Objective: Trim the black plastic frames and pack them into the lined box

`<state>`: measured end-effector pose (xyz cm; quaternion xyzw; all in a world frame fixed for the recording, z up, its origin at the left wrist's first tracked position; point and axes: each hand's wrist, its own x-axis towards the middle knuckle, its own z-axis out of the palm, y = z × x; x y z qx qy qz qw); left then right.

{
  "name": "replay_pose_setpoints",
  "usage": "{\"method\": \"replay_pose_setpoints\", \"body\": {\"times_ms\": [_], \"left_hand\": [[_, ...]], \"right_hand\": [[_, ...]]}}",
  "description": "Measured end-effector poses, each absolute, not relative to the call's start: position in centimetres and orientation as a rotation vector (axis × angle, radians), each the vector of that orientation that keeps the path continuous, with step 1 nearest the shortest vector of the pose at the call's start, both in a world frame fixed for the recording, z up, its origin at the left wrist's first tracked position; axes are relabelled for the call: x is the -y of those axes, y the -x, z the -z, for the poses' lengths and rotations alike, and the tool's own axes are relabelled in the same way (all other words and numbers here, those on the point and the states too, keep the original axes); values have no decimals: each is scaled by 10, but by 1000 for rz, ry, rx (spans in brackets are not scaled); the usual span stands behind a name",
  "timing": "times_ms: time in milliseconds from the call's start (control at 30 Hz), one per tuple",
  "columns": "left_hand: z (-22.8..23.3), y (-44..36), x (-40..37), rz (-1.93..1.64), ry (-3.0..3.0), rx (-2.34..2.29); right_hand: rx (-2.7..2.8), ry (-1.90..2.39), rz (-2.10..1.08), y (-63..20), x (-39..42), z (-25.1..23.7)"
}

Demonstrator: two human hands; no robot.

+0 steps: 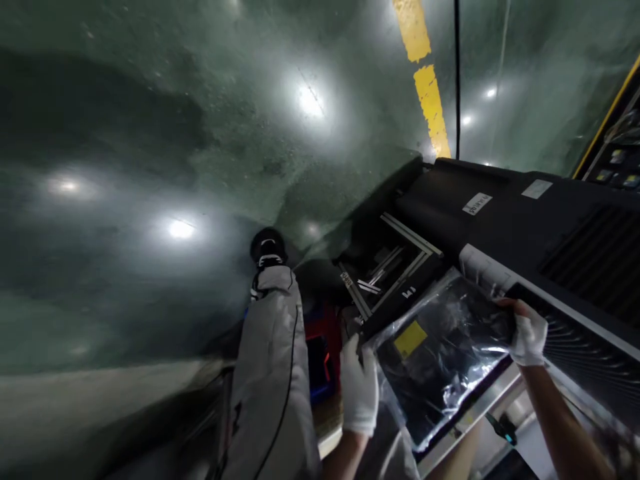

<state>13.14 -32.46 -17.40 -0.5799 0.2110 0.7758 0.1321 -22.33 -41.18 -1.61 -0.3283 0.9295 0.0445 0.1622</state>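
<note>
Gloves, white ones, cover both hands, and both hands grip one flat black panel wrapped in clear crinkled plastic (440, 353). The left hand (358, 390) closes its fingers over the panel's near-left edge, thumb side up, with the bare forearm running down out of view. The right hand (529, 331) curls around the panel's far-right corner, fingers wrapped over the rim; its bare forearm slants down toward the lower right corner of the view. The panel is held tilted in the air between the two hands, just in front of the big black machine (525, 220).

On the panel's wrapping, toward the left hand, sits a yellow square label (410, 339); any print on it is too small to read. Beside the panel's upper-left edge the machine has an open recess with pale metal rails (395, 263) forming a frame. A short white mark near the panel's top edge looks like "L1" seen upside down, though I cannot be sure. Farther from the panel, on the machine's top, lie two white stickers (477, 203); their writing is illegible. Slotted vents (590, 257) lie beyond the right hand.

Left of the panel, a leg in pale grey trousers (273, 373) ends in a black shoe (268, 248) on the glossy green floor (150, 133), where a yellow painted line (425, 80) runs past the machine.
</note>
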Motion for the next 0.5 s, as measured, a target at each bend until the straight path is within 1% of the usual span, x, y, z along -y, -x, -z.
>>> {"method": "replay_pose_setpoints", "body": {"times_ms": [100, 267, 367, 500], "left_hand": [[215, -98, 357, -2230, 1695, -835], [289, 20, 430, -2337, 1493, -1038], [315, 80, 455, -2393, 1333, -1010], [331, 113, 453, -2448, 1280, -909]], "right_hand": [[-2636, 932, -58, 228, 403, 25], [-2712, 1070, 104, 216, 380, 30], [-2783, 1192, 133, 194, 341, 11], [-2817, 1211, 156, 166, 260, -19]]}}
